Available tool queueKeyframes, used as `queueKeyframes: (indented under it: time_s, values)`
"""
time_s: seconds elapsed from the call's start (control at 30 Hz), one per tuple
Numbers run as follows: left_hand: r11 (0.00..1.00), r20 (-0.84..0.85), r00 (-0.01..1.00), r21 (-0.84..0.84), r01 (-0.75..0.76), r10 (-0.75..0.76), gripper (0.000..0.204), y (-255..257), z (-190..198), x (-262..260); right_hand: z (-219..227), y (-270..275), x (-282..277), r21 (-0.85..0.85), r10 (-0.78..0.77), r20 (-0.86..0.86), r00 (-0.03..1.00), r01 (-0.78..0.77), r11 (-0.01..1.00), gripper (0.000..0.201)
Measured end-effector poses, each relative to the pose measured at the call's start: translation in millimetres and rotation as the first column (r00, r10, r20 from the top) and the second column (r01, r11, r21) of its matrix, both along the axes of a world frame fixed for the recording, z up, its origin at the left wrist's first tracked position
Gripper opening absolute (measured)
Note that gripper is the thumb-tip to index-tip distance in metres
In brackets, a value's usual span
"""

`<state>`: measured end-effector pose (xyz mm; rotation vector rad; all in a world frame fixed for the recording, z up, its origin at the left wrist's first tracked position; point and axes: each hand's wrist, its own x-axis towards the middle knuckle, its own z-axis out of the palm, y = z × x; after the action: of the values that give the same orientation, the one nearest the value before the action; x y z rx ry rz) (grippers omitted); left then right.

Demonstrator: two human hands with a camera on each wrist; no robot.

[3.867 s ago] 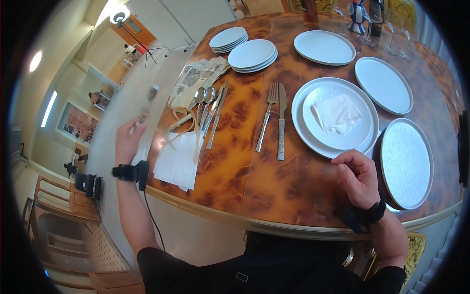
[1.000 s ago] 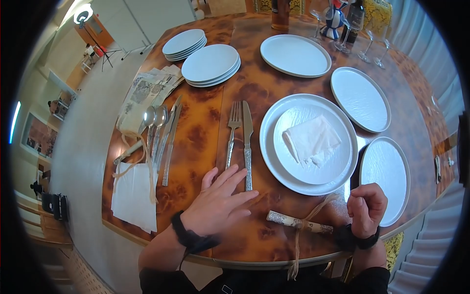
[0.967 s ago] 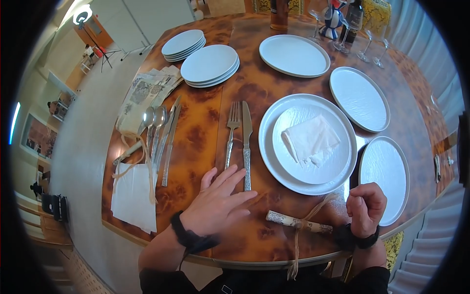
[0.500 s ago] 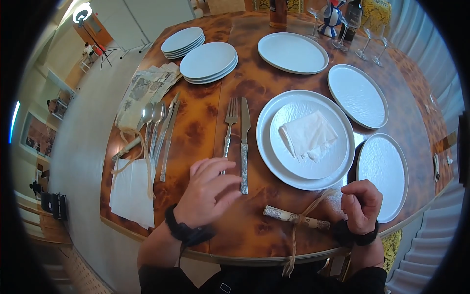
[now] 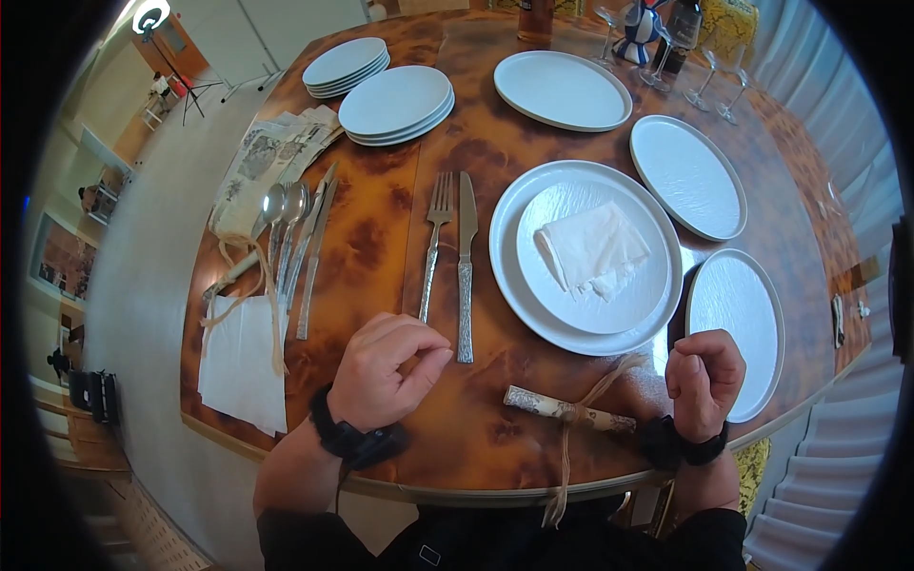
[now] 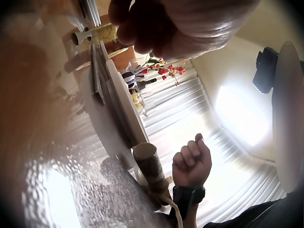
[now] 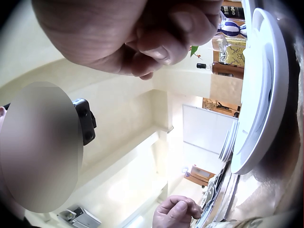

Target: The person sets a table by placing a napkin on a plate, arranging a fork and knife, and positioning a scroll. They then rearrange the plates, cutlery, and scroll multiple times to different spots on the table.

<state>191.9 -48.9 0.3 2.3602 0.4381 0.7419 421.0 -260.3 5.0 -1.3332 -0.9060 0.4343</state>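
My left hand (image 5: pixel 386 366), fingers loosely curled and holding nothing, is over the table near the handles of a fork (image 5: pixel 435 238) and a knife (image 5: pixel 466 266). My right hand (image 5: pixel 705 376) is loosely curled too, with nothing in it, beside the plates at the right. Between the hands, near the table's front edge, lies a rolled patterned napkin (image 5: pixel 595 419) tied with twine (image 5: pixel 566 466); in the left wrist view its hollow end (image 6: pixel 145 151) shows. Beyond it a small white plate (image 5: pixel 571 200) sits on a larger white plate (image 5: pixel 503 266) and bears a folded white napkin (image 5: pixel 595 249).
Two stacks of small plates (image 5: pixel 395 100) stand at the far left. Nearer are patterned napkins (image 5: pixel 271 157), spoons (image 5: pixel 273 205), another tied roll (image 5: pixel 233 274) and white napkins (image 5: pixel 243 362). Large plates (image 5: pixel 687 176) line the right. Bottles (image 5: pixel 681 33) and stemmed glasses (image 5: pixel 700 90) stand behind.
The tied napkin roll now lies on the table; in the oldest frame my left hand was at the left edge with a blurred thing. Its spread fingers have since curled and drawn back slightly.
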Motion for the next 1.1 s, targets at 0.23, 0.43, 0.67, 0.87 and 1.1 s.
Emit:
queueKeyframes:
  time_s: [0.23,0.43,0.67,0.87,1.1]
  values:
    - [0.999,0.047,0.998,0.013,0.029,-0.03,0.008,-2.0,-3.0,2.3,0.0,-0.1,-0.3,0.004,0.019,0.004,1.0,-0.019,1.0,0.011]
    - [1.0,0.061,0.998,0.011,0.026,-0.026,0.008,-2.3,-3.1,2.9,-1.2,-0.4,0.1,0.012,0.02,0.008,1.0,-0.02,1.0,0.012]
    - [1.0,0.054,0.998,0.008,0.018,-0.019,0.008,-2.8,-3.5,2.7,-0.6,-0.6,0.1,0.01,0.017,0.011,1.0,-0.017,1.0,0.01]
    - [1.0,0.06,0.998,0.009,0.027,-0.028,0.007,-2.7,-3.3,3.2,0.0,-0.2,-0.2,0.004,0.015,0.016,1.0,-0.015,1.0,0.01]
    - [0.999,0.052,0.998,0.014,0.043,-0.044,0.008,-1.8,-2.9,3.0,-1.8,-1.1,-0.3,0.004,0.016,0.011,1.0,-0.016,1.0,0.011]
